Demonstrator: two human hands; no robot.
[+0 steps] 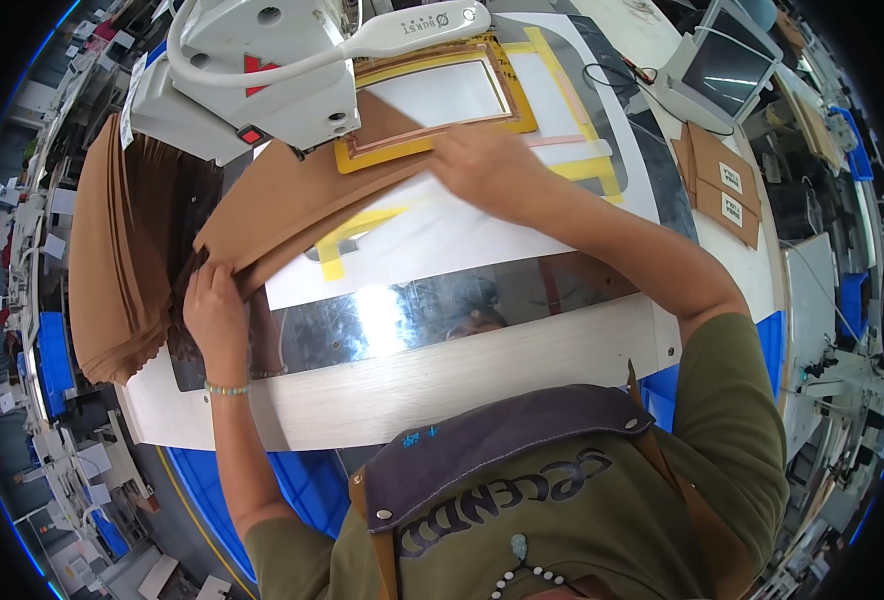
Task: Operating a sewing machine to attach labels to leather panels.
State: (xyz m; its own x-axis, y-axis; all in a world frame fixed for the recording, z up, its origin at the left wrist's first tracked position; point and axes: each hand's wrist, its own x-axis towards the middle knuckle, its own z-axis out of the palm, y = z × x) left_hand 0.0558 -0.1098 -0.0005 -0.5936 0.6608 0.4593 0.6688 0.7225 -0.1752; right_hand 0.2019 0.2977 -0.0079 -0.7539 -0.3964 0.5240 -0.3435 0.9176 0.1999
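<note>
A brown fabric panel [292,200] stretches between my two hands, its far part running under a yellow-edged rectangular frame [507,105]. My left hand [214,305] is closed on the panel's near left corner, with the fingertips folded over its edge. At the panel's right end my right hand [487,170] pinches the edge, beside the near side of the frame; its fingertips are partly hidden. White sheeting with yellow tape strips [362,222] lies beneath the panel. Close to my left hand hangs a thick stack of similar brown panels [112,270].
A white machine head [262,90] with a curved handle [417,30] stands over the far left of the work surface. A shiny metal plate [442,305] borders the table's pale front edge [442,390]. Brown labelled pieces [727,190] and a screen [727,65] sit at right.
</note>
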